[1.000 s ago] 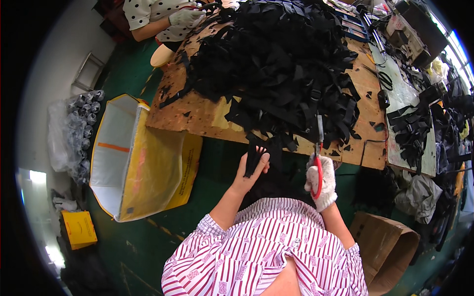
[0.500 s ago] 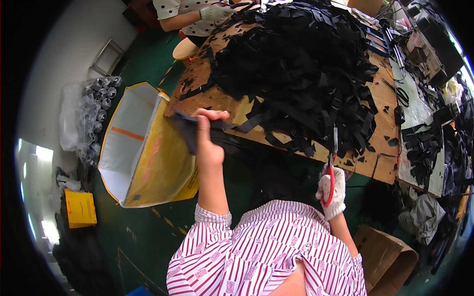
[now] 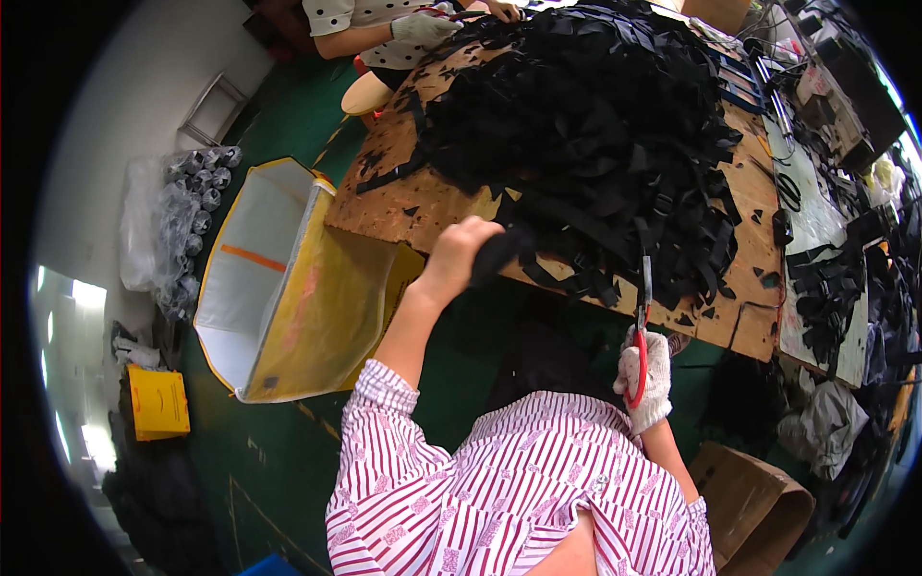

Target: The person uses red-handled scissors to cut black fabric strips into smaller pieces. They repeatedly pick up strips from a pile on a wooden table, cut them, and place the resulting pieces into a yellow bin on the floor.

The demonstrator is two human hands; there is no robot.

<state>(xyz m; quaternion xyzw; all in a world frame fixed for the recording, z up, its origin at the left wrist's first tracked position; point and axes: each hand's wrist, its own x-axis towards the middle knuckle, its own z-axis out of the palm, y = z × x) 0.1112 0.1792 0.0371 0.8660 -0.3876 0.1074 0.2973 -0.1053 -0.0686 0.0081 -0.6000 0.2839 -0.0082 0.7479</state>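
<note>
Near the table's front edge, my left hand [image 3: 455, 252] is closed on a dark black fabric piece [image 3: 497, 252], partly hidden by the fingers. To the right, my right hand [image 3: 648, 379] wears a white knit glove and grips scissors [image 3: 644, 307] with red handles, blades pointing up at the table edge. Just beyond both hands, a large heap of black strap pieces [image 3: 576, 115], some with buckles, covers much of the worn wooden table [image 3: 394, 211].
A yellow-sided open bin [image 3: 327, 298] stands left of the table. Further back are a round stool [image 3: 363, 94] and a co-worker's gloved hand [image 3: 423, 29]. A cardboard box [image 3: 744, 499] sits at lower right; a pale side board [image 3: 802, 326] holds more straps.
My left hand swung up and left toward the bin's edge with the dark fabric, then came back right toward the heap. My gloved hand and the scissors shifted slightly right and down in view.
</note>
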